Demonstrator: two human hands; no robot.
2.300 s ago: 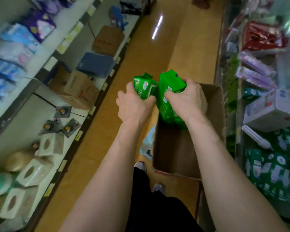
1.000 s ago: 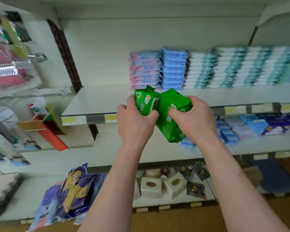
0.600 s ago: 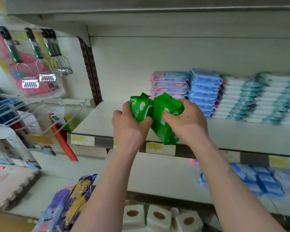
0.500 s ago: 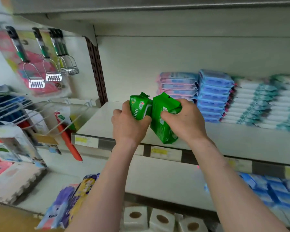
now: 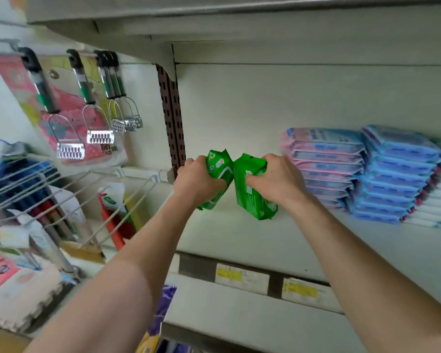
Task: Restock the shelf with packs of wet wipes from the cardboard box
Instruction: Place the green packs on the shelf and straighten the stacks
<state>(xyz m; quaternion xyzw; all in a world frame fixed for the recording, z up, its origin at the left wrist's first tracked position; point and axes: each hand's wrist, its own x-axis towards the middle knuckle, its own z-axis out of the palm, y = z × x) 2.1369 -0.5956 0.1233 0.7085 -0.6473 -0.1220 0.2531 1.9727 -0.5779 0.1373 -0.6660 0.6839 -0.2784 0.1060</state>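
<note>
1. Far left, off-task: hanging graters [image 5: 97,135] on pegs, with a wire rack [image 5: 61,189] below them. The brown slotted upright [image 5: 172,118] marks the left end of the target bay.
2. Left hand [image 5: 197,183]: fingers curled round the left green pack [image 5: 219,169]. The pack stands on end, tilted, over the left part of the shelf [image 5: 239,240], just right of the upright.
3. Right hand [image 5: 278,180]: clamps the right green pack [image 5: 253,200] from above, thumb across its face. The pack's lower corner is at the shelf surface. Touching or just above it, can't tell.
4. The two packs sit side by side, upper edges meeting between the hands.
5. Right of the hands: pink stack [image 5: 326,164] just beside the right hand, then blue stack [image 5: 397,174], both laid flat and reaching toward the shelf's right end. The bare stretch between the upright and the pink stack is the open slot.
6. Step in hand: placement. Both packs are over the slot and neither is let go yet. The cardboard box is out of view.
7. Next move, my read: rotate the packs flat to match the neighbouring stacks and set them down left of the pink stack. Then release and go back to the box. The packs are soft, so they should be seated fully before letting go or they'll flop toward the front edge.
</note>
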